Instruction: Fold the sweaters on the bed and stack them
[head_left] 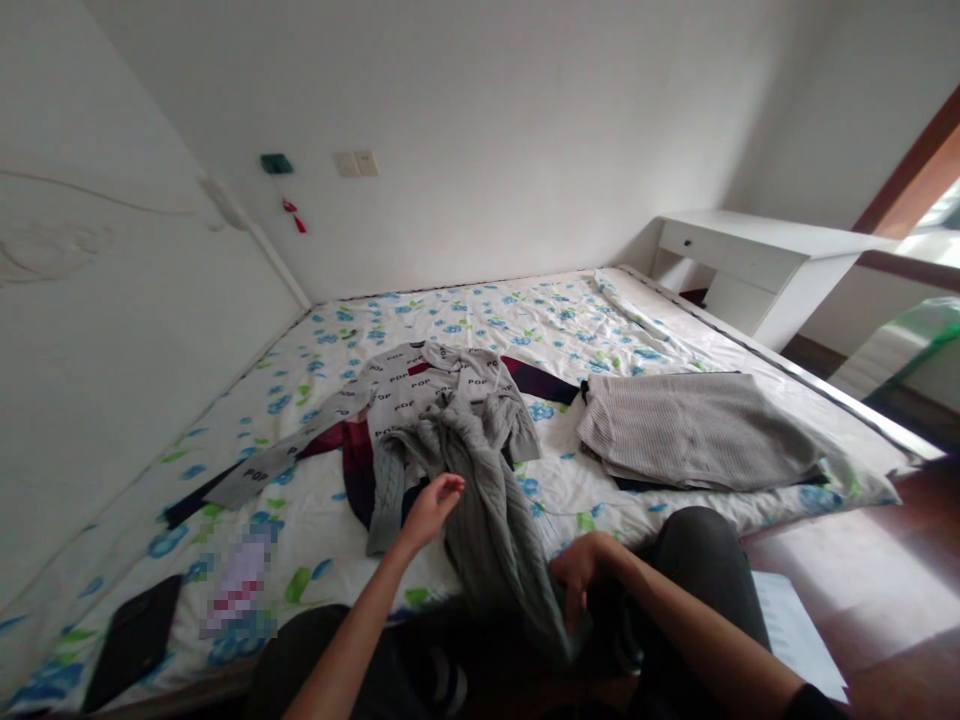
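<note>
A grey cable-knit sweater (487, 510) lies rumpled at the near side of the bed, its lower end hanging over the edge toward my knees. My right hand (583, 572) grips that lower end at its right side, fingers pointing down. Above the sweater's left part is my left hand (433, 512), fingers curled in toward the thumb with no cloth visible in them. Under and beyond the sweater, a light grey shirt printed with "POP" (405, 385) is spread out with its sleeves apart. Dark red and navy cloth (358, 470) shows beneath it.
Folded striped grey clothing (690, 430) lies stacked on the right of the flowered bedsheet (480, 315). At the near left are a black flat device (135, 640) and a blurred-out item (241, 582). A white desk (750, 255) stands beyond the bed's right edge.
</note>
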